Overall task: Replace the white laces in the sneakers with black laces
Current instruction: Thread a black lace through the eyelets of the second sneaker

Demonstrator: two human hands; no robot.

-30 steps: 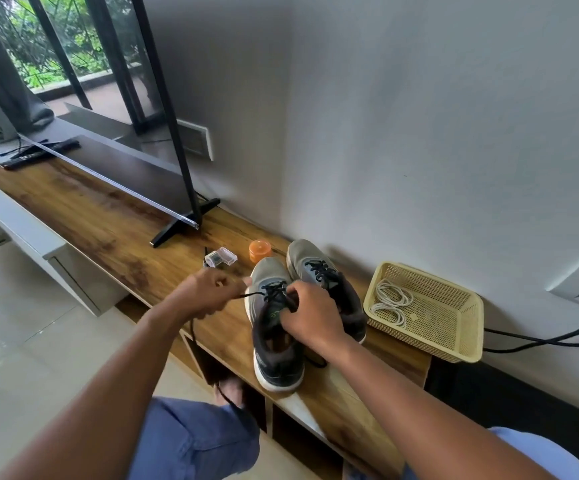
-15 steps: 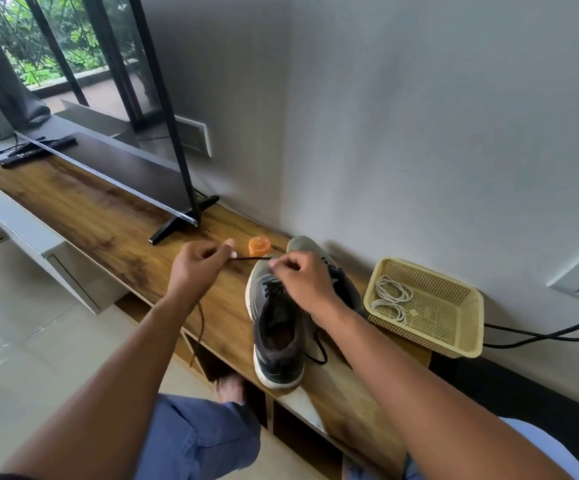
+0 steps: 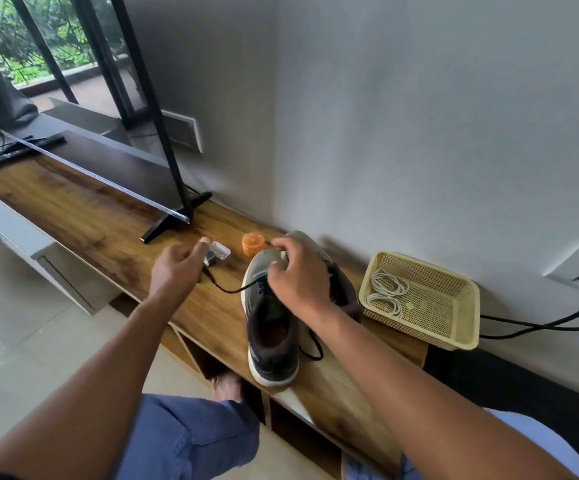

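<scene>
My right hand (image 3: 298, 278) covers the grey mesh sneaker's (image 3: 270, 323) eyelets, fingers curled — on what, I cannot tell; my left hand (image 3: 177, 271) pinches the thin black lace (image 3: 225, 289) above the wooden cabinet top (image 3: 90, 220).

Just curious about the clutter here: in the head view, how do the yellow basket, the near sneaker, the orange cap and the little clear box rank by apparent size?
1. yellow basket and near sneaker: look similar, and the sneaker is partly covered by the right hand, so no ranking.
2. orange cap and clear box: both small, too alike to separate.
</scene>
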